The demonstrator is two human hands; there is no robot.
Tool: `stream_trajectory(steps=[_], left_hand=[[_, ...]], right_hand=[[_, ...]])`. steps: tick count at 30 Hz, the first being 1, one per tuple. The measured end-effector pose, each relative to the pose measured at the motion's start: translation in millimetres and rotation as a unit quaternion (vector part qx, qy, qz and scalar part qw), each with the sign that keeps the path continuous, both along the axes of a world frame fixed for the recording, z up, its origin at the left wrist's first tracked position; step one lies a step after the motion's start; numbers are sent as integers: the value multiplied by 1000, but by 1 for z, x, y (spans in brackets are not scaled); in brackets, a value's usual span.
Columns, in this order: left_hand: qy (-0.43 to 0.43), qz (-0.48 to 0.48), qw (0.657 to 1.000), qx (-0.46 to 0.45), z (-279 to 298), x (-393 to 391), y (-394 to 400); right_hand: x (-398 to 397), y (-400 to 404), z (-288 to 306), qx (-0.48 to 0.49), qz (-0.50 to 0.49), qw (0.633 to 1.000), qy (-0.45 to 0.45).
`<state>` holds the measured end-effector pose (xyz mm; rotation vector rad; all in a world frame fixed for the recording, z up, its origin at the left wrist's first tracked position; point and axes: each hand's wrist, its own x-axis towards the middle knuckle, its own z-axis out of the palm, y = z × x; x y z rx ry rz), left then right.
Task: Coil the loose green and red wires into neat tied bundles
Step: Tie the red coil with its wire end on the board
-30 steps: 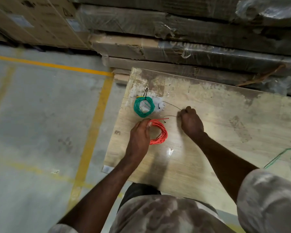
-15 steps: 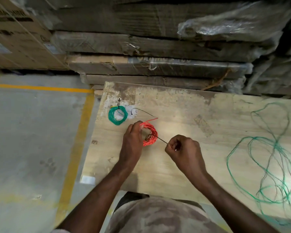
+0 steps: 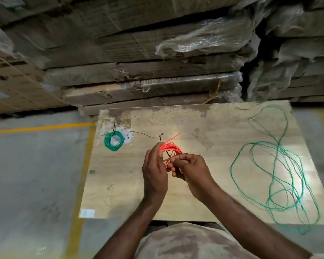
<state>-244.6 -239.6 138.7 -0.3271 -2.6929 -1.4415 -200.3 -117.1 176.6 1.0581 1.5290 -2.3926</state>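
Note:
A coil of red wire (image 3: pixel 171 149) is held up over the middle of the wooden board (image 3: pixel 204 199). My left hand (image 3: pixel 154 172) grips its left side. My right hand (image 3: pixel 190 168) pinches a thin black tie (image 3: pixel 168 153) that passes through the coil, its head sticking up behind. A tied green coil (image 3: pixel 114 141) lies at the board's far left. A second black tie (image 3: pixel 138 135) lies beside it. A long loose green wire (image 3: pixel 281 176) sprawls over the board's right side.
Stacked plastic-wrapped cardboard packs (image 3: pixel 148 75) rise right behind the board. Grey concrete floor with yellow lines (image 3: pixel 45 127) lies to the left. The loose green wire's loops hang past the board's near right edge.
The red coil has been lifted off the board and turned upright. My right hand moved in against it with the black tie threaded through. The view swung right and up.

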Motion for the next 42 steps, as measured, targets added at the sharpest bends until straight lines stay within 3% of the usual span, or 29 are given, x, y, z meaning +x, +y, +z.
stream_trajectory(steps=[8,17,26,31,38,42], left_hand=[[-28,72,991,108,30,11,35],[-84,50,985,142,36,4,50],[-39,-25,997,55,32,11,38],[-79,-42,994,59,33,15,39],[-135,-27,977,162,46,16,39],[-115,-17,980,161,50,16,37]], right_hand=[[41,7,0,71,-45,992,89],[59,13,4,103,-62,986,113],[68,35,24,50,-73,979,183],[56,35,25,186,-55,964,182],[44,33,36,148,-57,975,158],[38,40,36,233,-55,963,126]])
